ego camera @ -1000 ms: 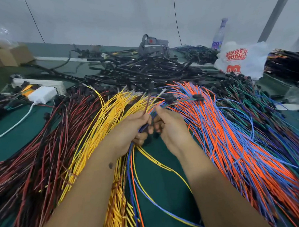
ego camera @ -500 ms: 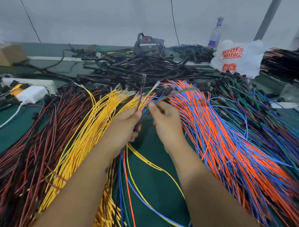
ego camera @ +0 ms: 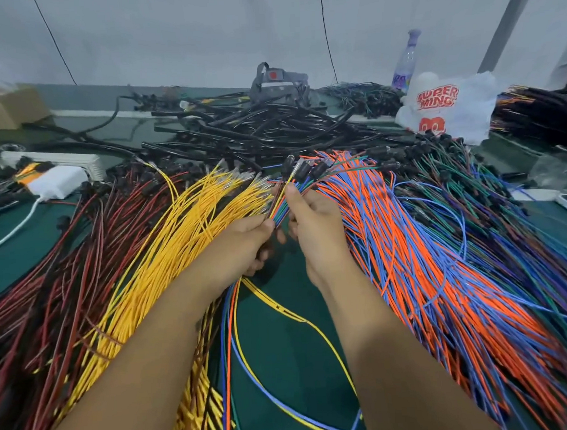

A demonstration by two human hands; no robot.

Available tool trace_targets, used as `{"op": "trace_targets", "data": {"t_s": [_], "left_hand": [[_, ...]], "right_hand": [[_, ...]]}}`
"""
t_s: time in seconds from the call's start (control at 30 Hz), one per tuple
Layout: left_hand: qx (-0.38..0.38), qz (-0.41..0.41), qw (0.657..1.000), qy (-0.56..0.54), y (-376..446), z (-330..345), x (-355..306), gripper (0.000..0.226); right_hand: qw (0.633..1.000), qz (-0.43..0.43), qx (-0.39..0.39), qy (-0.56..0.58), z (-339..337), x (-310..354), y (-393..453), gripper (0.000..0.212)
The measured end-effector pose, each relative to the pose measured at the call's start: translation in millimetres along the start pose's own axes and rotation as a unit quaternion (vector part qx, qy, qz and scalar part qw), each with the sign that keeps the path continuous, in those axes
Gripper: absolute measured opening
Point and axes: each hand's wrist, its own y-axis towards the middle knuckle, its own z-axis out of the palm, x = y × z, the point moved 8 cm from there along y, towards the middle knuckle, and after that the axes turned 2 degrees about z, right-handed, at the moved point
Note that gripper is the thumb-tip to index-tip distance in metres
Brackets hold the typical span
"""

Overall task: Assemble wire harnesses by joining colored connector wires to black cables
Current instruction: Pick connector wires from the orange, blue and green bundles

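Left hand [ego camera: 244,239] fisted round small mixed-colour wire bunch [ego camera: 279,206], ends fanning up and away. Right hand [ego camera: 311,223] pinching bunch just beside, thumb up. Black cables [ego camera: 255,131] heaped beyond both hands on tabletop [ego camera: 290,318]; either hand equally near.

Bare forearms, unsleeved, ungloved hands

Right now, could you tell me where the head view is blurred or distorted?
Head view: motion blur smears the wire tips above the left hand and right hand; wide-angle distortion tilts the grey pole; lighting is even and soft; the bag lettering stays legible.
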Motion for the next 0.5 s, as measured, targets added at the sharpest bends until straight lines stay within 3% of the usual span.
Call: {"op": "trace_targets", "data": {"t_s": [0.1, 0.43, 0.5], "left_hand": [[-0.008, 0.001, 1.000, -0.007, 1.7, -1.7, 1.0, 0.036], [-0.051, 0.027, 0.998, 0.009, 2.7, -6.8, -1.1, 0.037], [-0.050, 0.032, 0.998, 0.025, 3.2, -7.0, -1.5, 0.042]], "right_hand": [[0.999, -0.004, 0.018, -0.029, 2.8, 0.9, -1.4, 0.043], [0.997, 0.008, 0.047, -0.057, 15.4, -1.7, -6.6, 0.025], [0.996, 0.007, 0.042, -0.072, 16.5, -2.8, -8.4, 0.030]]}}
